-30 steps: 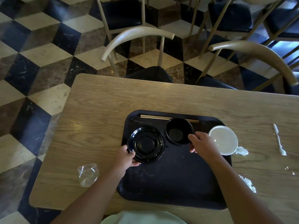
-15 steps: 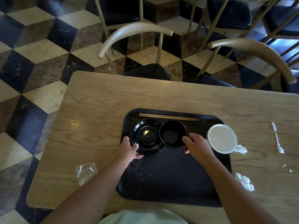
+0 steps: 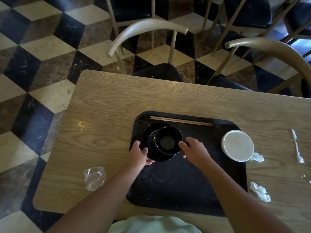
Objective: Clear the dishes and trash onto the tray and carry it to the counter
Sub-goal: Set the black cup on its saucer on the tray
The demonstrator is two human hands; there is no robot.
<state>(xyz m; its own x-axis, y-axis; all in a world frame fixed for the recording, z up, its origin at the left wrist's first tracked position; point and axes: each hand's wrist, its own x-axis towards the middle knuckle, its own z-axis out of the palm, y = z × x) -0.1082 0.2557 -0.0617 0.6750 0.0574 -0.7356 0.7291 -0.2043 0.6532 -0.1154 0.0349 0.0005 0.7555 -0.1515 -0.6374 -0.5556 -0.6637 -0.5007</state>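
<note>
Your right hand [image 3: 195, 151] has its grip clamped on the glossy black round bowl [image 3: 168, 140], your left hand [image 3: 139, 155] on the shallow black plate [image 3: 148, 133] beneath it, both on the dark rectangular tray [image 3: 185, 182]. Both look rigid, slick, probably breakable; hold by the rims.

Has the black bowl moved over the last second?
Yes. The black bowl has gone left along the tray, away from the white bowl, and now sits over the black plate, held by the right hand.
</note>
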